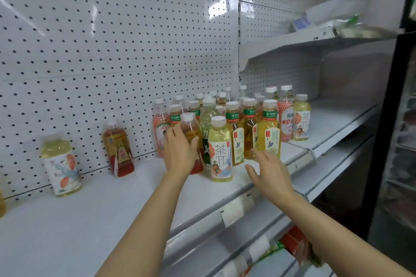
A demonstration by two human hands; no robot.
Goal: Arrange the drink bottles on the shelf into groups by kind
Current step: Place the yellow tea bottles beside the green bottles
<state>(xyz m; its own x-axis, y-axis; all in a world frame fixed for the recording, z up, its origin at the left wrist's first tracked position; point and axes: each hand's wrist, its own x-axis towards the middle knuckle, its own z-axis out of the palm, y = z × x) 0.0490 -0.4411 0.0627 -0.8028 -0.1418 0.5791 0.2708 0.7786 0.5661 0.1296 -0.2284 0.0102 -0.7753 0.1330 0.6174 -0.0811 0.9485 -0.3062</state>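
Left hand [179,153] wraps an amber tea bottle with a red label [192,141] at the front-left edge of the mixed cluster [236,117], fingers and thumb curled round the body; likely picking it to carry toward its match. Right hand [271,172] hovers over the shelf edge [236,195], fingers spread and relaxed, holding nothing, just short of the front-row bottles; probably readying for a second pick or steadying neighbours.

Two bottles stand well apart to the left against the pegboard [90,51]: a red-label amber bottle [119,149] and a pale yellow-green bottle with floral label [60,165]. They look like seeds for new groups, so sorting is at an early stage; most bottles are still bunched and mixed.

Readable writing: front pale-green bottle [220,150] shows "茶π"; another of that kind [301,118] at the right end shows the same. Green neck bands on the amber bottles [269,129] read "东方树叶". The pink-patterned bottle [285,114] has red characters, partly hidden. The separated red label reads "东", rest blurred. Price tag [234,211] on the shelf rail is unreadable.
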